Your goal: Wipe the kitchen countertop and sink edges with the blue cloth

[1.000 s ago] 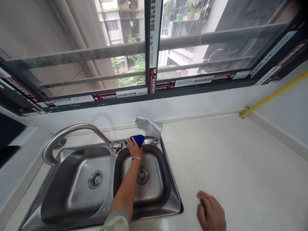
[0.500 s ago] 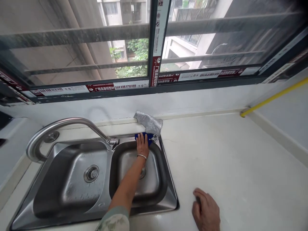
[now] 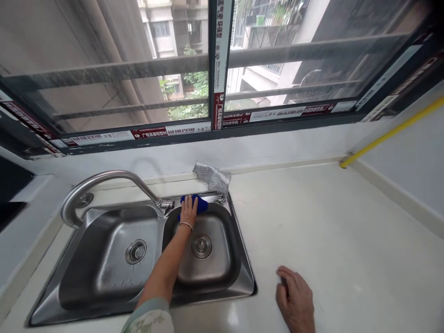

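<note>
My left hand [image 3: 188,210] presses a dark blue cloth [image 3: 201,204] onto the back rim of the right sink basin [image 3: 222,263], fingers laid over it. A bracelet circles that wrist. Just right of the cloth, a small metal fitting [image 3: 221,199] sits at the rim's back corner. Behind it, a crumpled silver-grey mesh cloth [image 3: 213,176] lies over the counter edge against the wall. To the right of the sink, my right hand [image 3: 295,296] is by the countertop, fingers loosely curled, a gap between thumb and forefinger; nothing shows in it.
A curved steel faucet [image 3: 104,175] arches behind the left basin [image 3: 83,263], which has wet spots. The pale countertop [image 3: 329,222] runs right to a wall with a yellow pipe [image 3: 388,136]. A dark-framed window [image 3: 218,74] stands behind the sink.
My left hand has slid the blue cloth leftward along the sink's back rim, away from the metal fitting, uncovering the right drain. My right hand stays by the counter. The view has shifted slightly.
</note>
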A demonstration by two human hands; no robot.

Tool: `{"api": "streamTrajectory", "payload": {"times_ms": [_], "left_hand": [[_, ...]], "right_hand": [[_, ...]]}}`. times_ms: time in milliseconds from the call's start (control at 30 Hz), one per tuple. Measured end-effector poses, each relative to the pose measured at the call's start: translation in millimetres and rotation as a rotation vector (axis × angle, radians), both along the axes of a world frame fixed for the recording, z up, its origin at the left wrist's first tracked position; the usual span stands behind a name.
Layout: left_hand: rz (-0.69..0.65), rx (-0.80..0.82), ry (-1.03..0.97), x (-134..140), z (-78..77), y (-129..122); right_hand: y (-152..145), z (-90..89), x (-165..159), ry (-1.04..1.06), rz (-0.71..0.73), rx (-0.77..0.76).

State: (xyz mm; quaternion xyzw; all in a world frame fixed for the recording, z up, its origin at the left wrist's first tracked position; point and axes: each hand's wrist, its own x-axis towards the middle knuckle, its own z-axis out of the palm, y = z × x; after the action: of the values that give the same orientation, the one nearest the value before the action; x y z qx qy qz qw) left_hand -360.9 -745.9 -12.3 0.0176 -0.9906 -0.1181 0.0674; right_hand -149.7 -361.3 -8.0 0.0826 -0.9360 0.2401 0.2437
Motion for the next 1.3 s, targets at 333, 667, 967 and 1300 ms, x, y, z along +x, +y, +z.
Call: {"api": "streamTrajectory", "payload": {"times_ms": [333, 667, 967, 1300], "left_hand": [[0.286, -0.086, 0.067, 24, 3.3, -33], [0.251, -0.026, 0.080, -9, -5.5, 40], [0.118, 0.130, -0.041, 5, -14.4, 112], [0.165, 0.350, -0.216, 9, -13.2, 174]], "right_hand": [[-3, -3.1, -2, 0.020, -0.001, -0.002], [-3, 0.0, -6, 0.042, -0.009, 0.027], [-2, -2.1, -4, 0.022, -0.017, 0.018], [-2, 0.8, -3, 0.004, -0.032, 0.060]]}}
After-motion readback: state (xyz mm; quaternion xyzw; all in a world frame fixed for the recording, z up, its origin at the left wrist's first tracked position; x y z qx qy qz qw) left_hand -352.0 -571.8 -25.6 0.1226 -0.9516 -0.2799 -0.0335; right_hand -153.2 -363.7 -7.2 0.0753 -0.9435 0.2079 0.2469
